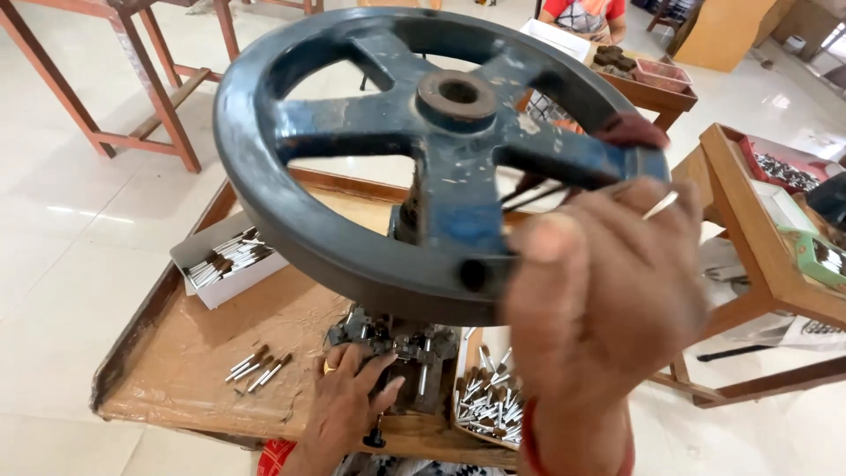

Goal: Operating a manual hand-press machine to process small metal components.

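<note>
Gripping the handwheel (370, 256), right hand (599, 291) pinches a pin; left hand (348, 397) (open) nears tray (460, 388) of pins.

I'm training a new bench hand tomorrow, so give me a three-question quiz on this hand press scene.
1. True or false: the right hand is on the rim of the blue handwheel.
2. Where does the left hand rest? A) in the white box B) at the metal fixture under the wheel C) on the floor
3. What lies loose on the brown table covering left of the fixture?

Key
1. True; it also holds thin metal pins between its fingers.
2. B
3. A few small metal pieces with brown tips.
</note>
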